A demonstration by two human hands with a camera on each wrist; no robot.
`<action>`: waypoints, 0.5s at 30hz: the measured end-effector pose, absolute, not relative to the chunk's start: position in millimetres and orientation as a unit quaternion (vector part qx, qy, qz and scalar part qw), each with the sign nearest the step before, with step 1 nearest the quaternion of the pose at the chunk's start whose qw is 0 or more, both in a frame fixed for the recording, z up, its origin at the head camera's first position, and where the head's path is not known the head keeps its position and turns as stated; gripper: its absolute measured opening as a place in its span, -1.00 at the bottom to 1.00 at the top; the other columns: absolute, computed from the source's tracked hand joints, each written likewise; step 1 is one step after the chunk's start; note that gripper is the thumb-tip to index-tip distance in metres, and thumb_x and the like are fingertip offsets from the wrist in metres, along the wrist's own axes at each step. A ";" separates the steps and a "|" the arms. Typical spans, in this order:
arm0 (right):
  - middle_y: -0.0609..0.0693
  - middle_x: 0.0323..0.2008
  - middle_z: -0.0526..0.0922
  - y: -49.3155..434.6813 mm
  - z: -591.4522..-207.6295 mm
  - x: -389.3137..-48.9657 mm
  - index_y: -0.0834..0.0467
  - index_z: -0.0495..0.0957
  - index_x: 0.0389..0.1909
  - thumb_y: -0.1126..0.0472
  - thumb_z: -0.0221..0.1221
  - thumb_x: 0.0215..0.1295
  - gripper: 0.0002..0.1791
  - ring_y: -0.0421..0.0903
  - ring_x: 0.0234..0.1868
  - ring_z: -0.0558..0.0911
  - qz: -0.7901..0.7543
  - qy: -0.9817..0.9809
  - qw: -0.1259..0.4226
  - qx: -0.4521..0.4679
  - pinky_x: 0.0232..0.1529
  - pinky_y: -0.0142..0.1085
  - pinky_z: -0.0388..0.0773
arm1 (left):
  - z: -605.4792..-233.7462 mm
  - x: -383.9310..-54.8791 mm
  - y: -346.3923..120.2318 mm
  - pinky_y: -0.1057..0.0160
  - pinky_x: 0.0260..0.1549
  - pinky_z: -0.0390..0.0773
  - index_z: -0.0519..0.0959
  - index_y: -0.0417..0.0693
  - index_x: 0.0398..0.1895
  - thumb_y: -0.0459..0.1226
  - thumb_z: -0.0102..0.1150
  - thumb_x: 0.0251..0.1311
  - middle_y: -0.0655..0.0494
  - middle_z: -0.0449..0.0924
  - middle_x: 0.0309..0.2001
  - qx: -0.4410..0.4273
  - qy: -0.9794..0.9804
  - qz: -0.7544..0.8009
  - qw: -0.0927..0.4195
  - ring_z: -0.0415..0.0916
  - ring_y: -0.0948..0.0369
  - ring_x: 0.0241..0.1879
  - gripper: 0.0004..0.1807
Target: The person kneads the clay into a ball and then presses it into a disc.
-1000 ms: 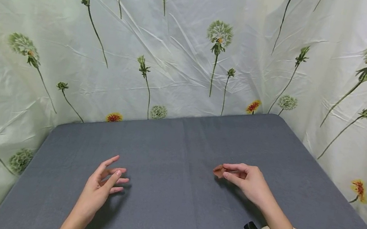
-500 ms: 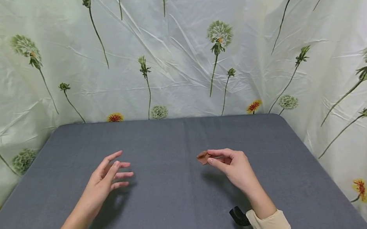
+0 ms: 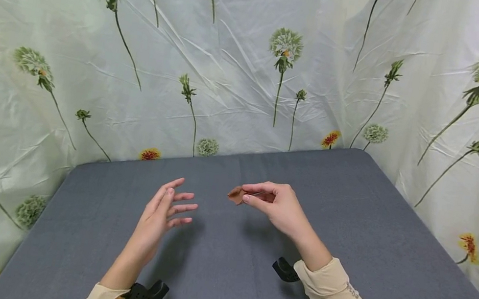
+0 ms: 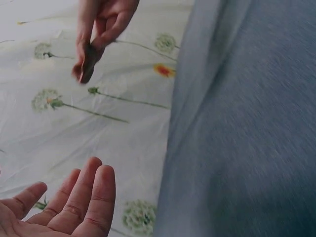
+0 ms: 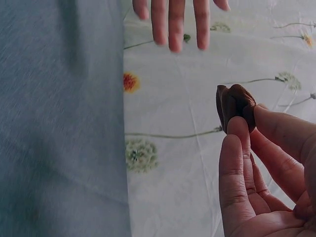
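Note:
Between the thumb and fingertips of my right hand (image 3: 284, 208) is a small brown folded piece (image 3: 236, 195), pinched by its edge above the table. In the right wrist view this brown piece (image 5: 234, 106) shows a smooth, curled surface with a hollow fold; its kind is unclear. My left hand (image 3: 160, 215) hovers to the left, fingers spread and relaxed, holding nothing. A short gap separates its fingertips from the brown piece. The left wrist view shows my left fingers (image 4: 98, 202) low in the frame and my right hand (image 4: 108, 22) with the piece at the top.
Grey cloth covers the table (image 3: 212, 269). Behind it and along both sides hangs a pale curtain (image 3: 244, 57) printed with dandelions. A black wrist mount (image 3: 148, 293) juts from the left cuff, another black mount (image 3: 285, 270) from the right one.
My right hand has carried the brown piece leftward and slightly away from me. My left hand has moved right and a little farther forward, so the two hands are now much closer together.

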State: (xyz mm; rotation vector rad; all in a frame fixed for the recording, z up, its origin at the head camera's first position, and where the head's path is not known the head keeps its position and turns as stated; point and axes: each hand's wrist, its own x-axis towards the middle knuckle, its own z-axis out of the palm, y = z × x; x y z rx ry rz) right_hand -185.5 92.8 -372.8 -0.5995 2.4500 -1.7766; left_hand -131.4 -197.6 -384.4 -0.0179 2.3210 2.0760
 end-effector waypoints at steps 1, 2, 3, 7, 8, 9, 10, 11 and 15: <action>0.06 0.06 0.84 89.2 -372.1 -185.7 0.10 0.79 0.16 0.12 0.44 0.42 -0.66 0.00 -0.08 0.82 -0.578 0.792 0.031 -0.195 -0.07 -0.34 0.68 | -383.8 -133.7 -195.0 0.25 0.05 0.73 0.24 0.26 0.63 0.21 -0.27 0.71 -0.18 0.47 0.42 -0.005 0.743 0.670 0.013 0.66 0.01 0.29 -0.40; 0.05 0.06 0.84 85.7 -371.9 -186.1 0.09 0.79 0.16 0.12 0.44 0.43 -0.66 -0.02 -0.08 0.83 -0.581 0.789 0.034 -0.198 -0.06 -0.33 0.69 | -383.4 -136.1 -192.5 0.25 0.06 0.73 0.24 0.27 0.63 0.21 -0.28 0.71 -0.18 0.47 0.42 -0.005 0.739 0.674 0.014 0.64 -0.01 0.31 -0.40; 0.05 0.05 0.85 82.4 -371.8 -186.6 0.10 0.79 0.16 0.12 0.43 0.43 -0.66 -0.04 -0.07 0.83 -0.584 0.785 0.036 -0.202 -0.04 -0.32 0.70 | -383.0 -138.2 -190.2 0.24 0.06 0.72 0.24 0.27 0.63 0.22 -0.29 0.71 -0.17 0.47 0.42 -0.005 0.736 0.677 0.013 0.64 -0.03 0.32 -0.40; 0.04 0.02 0.86 69.7 -371.0 -188.2 0.10 0.79 0.15 0.14 0.42 0.44 -0.68 -0.10 -0.06 0.83 -0.596 0.773 0.046 -0.211 -0.01 -0.28 0.72 | -382.4 -145.2 -183.1 0.23 0.08 0.72 0.23 0.26 0.63 0.24 -0.31 0.70 -0.13 0.49 0.41 -0.006 0.727 0.687 0.011 0.62 -0.03 0.34 -0.39; 0.04 0.02 0.86 66.8 -370.8 -188.5 0.10 0.79 0.15 0.14 0.42 0.44 -0.68 -0.09 -0.05 0.84 -0.599 0.770 0.048 -0.214 0.00 -0.27 0.73 | -382.2 -146.6 -181.7 0.23 0.09 0.72 0.23 0.25 0.63 0.24 -0.32 0.70 -0.14 0.49 0.42 -0.005 0.724 0.690 0.011 0.62 -0.02 0.35 -0.38; 0.04 0.01 0.86 64.0 -370.5 -188.7 0.11 0.79 0.15 0.15 0.42 0.44 -0.68 -0.07 -0.04 0.84 -0.601 0.768 0.050 -0.216 0.01 -0.25 0.74 | -381.8 -147.7 -180.2 0.22 0.10 0.72 0.23 0.25 0.62 0.24 -0.33 0.71 -0.13 0.49 0.42 -0.006 0.721 0.693 0.011 0.62 -0.01 0.34 -0.39; 0.04 0.01 0.86 61.1 -370.6 -189.2 0.11 0.80 0.14 0.15 0.43 0.44 -0.69 -0.04 -0.03 0.84 -0.604 0.765 0.051 -0.217 0.01 -0.23 0.75 | -381.4 -148.7 -178.7 0.21 0.11 0.72 0.23 0.26 0.62 0.24 -0.34 0.71 -0.12 0.48 0.42 -0.006 0.717 0.697 0.011 0.62 0.01 0.34 -0.39; 0.04 0.01 0.86 58.4 -370.5 -189.3 0.11 0.80 0.14 0.16 0.43 0.43 -0.69 -0.01 -0.03 0.84 -0.606 0.763 0.051 -0.219 0.02 -0.19 0.76 | -380.9 -149.6 -177.1 0.21 0.12 0.72 0.24 0.26 0.62 0.24 -0.35 0.71 -0.12 0.48 0.42 -0.005 0.713 0.701 0.011 0.61 0.03 0.34 -0.39; 0.09 -0.02 0.87 48.2 -370.7 -189.6 0.17 0.80 0.11 0.19 0.43 0.43 -0.71 0.04 -0.06 0.84 -0.614 0.755 0.055 -0.225 0.02 -0.09 0.77 | -379.8 -153.6 -170.2 0.22 0.14 0.69 0.24 0.24 0.62 0.25 -0.40 0.71 -0.10 0.48 0.44 -0.004 0.700 0.714 0.007 0.60 0.17 0.30 -0.37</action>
